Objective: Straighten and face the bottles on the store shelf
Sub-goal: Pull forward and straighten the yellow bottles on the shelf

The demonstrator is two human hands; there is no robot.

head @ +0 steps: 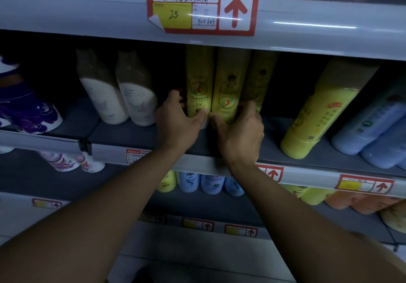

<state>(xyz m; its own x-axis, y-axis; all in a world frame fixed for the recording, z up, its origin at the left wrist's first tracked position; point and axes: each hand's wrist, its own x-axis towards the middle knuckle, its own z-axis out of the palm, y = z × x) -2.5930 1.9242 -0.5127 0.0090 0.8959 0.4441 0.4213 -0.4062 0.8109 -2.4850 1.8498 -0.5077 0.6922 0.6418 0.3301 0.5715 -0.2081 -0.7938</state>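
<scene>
The yellow bottles [222,84] are looking like smooth plastic with printed labels. The shelf [140,137] is looking like dull grey painted metal. The price tag [203,10] is paper, shining under a clear glossy plastic strip [307,25].

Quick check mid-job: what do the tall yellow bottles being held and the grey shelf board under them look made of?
Tall yellow bottles: likely plastic, smooth with a slight sheen and printed labels; dim light leaves it open. Grey shelf board: looks like painted metal, flat and matte, with a glossy clear price strip along its front edge.
</scene>
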